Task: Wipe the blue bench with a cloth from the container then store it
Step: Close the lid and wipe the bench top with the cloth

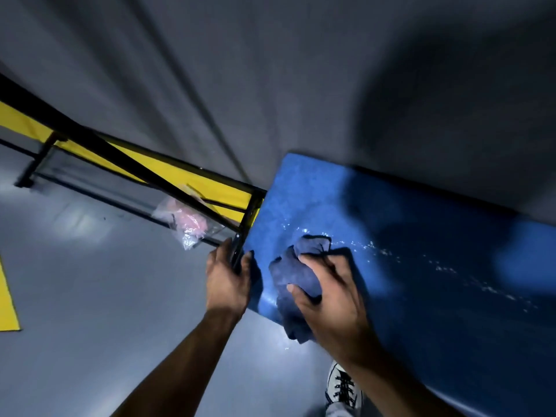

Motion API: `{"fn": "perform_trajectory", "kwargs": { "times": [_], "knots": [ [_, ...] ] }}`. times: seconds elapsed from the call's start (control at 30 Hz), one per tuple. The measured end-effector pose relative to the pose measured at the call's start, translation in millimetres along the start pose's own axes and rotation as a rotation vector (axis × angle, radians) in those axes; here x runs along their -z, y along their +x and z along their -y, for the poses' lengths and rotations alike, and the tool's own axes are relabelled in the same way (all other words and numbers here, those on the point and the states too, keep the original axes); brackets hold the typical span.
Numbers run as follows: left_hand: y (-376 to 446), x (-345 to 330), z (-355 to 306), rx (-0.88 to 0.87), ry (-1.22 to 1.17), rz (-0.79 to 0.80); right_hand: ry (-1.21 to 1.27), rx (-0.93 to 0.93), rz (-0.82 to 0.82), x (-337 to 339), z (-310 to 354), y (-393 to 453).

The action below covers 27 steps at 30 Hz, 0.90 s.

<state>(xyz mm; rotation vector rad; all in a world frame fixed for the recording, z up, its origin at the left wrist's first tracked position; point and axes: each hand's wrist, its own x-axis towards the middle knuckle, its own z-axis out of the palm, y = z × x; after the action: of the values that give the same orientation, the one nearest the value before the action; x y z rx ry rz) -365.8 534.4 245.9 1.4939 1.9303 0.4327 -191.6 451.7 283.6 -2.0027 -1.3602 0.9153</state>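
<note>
The blue bench [436, 266] runs from the centre toward the lower right, against a grey wall. Water droplets glisten across its top. A crumpled dark blue cloth [296, 275] lies on the bench's left end, and my right hand [331, 299] is shut on it, pressing it to the surface. My left hand [227, 281] grips the black corner post of the neighbouring frame [240, 245], right beside the bench's left edge. No container is identifiable in view.
A black metal frame with yellow panels [192, 182] stands left of the bench along the wall. A clear plastic bag with pink contents [185, 224] lies under it. Grey floor spreads at the left with a yellow marking [7, 302]. A white laced shoe [344, 386] shows below.
</note>
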Motion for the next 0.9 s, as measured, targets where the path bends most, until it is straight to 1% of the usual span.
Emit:
{"fn": "perform_trajectory", "kwargs": {
  "times": [0.07, 0.1, 0.27, 0.33, 0.4, 0.53, 0.57, 0.67, 0.7, 0.77, 0.8, 0.87, 0.9],
  "knots": [
    [4.1, -7.4, 10.4, -0.003, 0.006, 0.077, -0.089, -0.021, -0.030, -13.6, -0.5, 7.5],
    [2.8, -9.2, 12.8, -0.001, -0.013, 0.088, -0.136, -0.021, -0.053, -18.1, -0.4, 9.2],
    [4.3, -14.3, 16.6, 0.051, -0.091, 0.100, -0.311, -0.046, -0.049, -25.7, 7.0, -2.9],
    [6.9, -14.3, 16.0, 0.007, -0.088, 0.105, -0.382, -0.059, -0.046, -31.5, 6.1, -11.3],
    [8.8, -14.8, 16.3, -0.040, -0.075, 0.100, -0.378, -0.061, -0.050, -37.3, 6.2, -11.8],
    [8.6, -16.1, 16.2, -0.074, 0.019, 0.130, -0.282, 0.097, -0.124, -46.4, 20.3, -8.0],
    [8.7, -17.5, 17.6, -0.083, 0.045, 0.130, -0.295, 0.083, -0.138, -49.0, 23.7, -8.4],
    [9.1, -20.2, 19.0, -0.084, 0.080, 0.106, -0.419, -0.125, -0.108, -61.4, 23.1, -7.5],
    [9.8, -21.0, 20.0, -0.084, 0.088, 0.102, -0.457, -0.149, -0.097, -65.1, 20.4, -5.6],
    [10.3, -20.8, 20.0, -0.074, 0.097, 0.116, -0.501, -0.116, -0.120, -68.9, 16.0, -0.6],
    [10.6, -20.0, 19.1, -0.066, 0.092, 0.129, -0.501, -0.094, -0.161, -68.5, 15.6, 1.9],
    [10.3, -16.9, 17.5, -0.050, 0.070, 0.157, -0.450, -0.089, -0.233, -64.6, 20.9, 5.0],
    [10.5, -15.9, 17.1, -0.045, 0.050, 0.171, -0.425, -0.112, -0.239, -62.8, 25.2, 6.2]
  ]
}}
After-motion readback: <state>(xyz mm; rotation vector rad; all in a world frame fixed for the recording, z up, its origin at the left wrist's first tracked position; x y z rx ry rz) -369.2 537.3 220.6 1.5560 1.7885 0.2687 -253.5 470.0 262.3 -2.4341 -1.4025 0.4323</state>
